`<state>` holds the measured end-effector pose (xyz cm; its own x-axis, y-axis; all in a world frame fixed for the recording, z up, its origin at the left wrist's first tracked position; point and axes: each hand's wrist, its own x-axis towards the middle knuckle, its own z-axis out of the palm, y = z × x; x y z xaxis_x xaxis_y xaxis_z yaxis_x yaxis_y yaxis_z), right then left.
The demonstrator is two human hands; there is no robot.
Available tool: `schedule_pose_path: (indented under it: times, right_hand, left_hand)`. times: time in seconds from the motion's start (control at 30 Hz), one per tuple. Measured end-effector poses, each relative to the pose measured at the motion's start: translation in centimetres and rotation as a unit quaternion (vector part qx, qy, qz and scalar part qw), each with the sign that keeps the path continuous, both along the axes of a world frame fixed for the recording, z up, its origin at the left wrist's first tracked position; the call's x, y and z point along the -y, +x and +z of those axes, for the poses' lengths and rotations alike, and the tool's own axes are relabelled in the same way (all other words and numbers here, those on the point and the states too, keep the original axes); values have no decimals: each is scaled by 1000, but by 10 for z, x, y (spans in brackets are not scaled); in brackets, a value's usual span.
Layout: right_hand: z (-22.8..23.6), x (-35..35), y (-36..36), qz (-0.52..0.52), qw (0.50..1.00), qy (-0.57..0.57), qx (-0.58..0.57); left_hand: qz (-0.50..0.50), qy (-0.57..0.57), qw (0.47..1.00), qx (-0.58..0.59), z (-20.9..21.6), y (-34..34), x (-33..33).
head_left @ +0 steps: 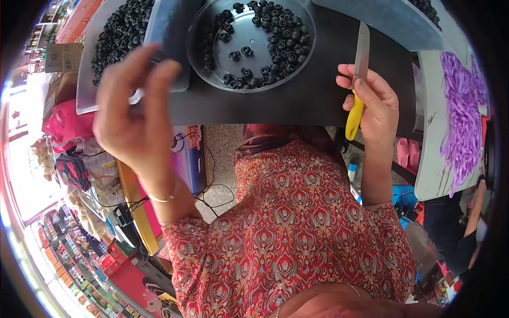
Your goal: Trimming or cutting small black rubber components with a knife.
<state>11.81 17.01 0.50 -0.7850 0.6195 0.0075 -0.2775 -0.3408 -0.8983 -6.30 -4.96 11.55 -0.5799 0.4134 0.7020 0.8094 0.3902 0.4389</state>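
Observation:
My right hand (374, 103) is wrapped round a kitchen knife (353, 114) with a yellow handle, its narrow blade pointing away from me. My left hand (130, 106) is raised near the left bin and smeared by motion. Its thumb and finger pinch a small black part (157, 56), whose shape is blurred. Between my hands, on the far side, a round clear tray (246, 89) holds several black, round, hollow-looking parts (289, 40). A clear plastic bin (85, 90) at the far left is heaped with similar black parts (124, 29), partly hidden by my left hand.
The dark table (254, 108) ends just in front of my body. Another translucent bin (382, 24) stands at the back right. A pale table (432, 159) at the right carries a pile of purple strips (461, 116). Cables (214, 193) hang and lie below on the left.

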Motion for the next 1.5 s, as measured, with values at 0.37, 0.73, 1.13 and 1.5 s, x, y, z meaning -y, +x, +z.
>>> schedule_pose_path:
  times: [0.37, 0.73, 1.13, 1.5]
  right_hand:
    - [-10, -5, -2, 15, 1000, -2, 13]
    - [0, 1, -1, 2, 999, 4, 35]
    - [1, 0, 0, 31, 999, -31, 7]
    - [11, 8, 0, 15, 1000, 7, 14]
  left_hand:
    - [-11, -136, 980, -145, 2, -41, -12]
    - [-164, -421, 887, -95, -72, -52, -76]
    - [-276, -129, 931, 201, -44, -13, -79]
    - [-364, -13, 821, 440, -51, 14, -82]
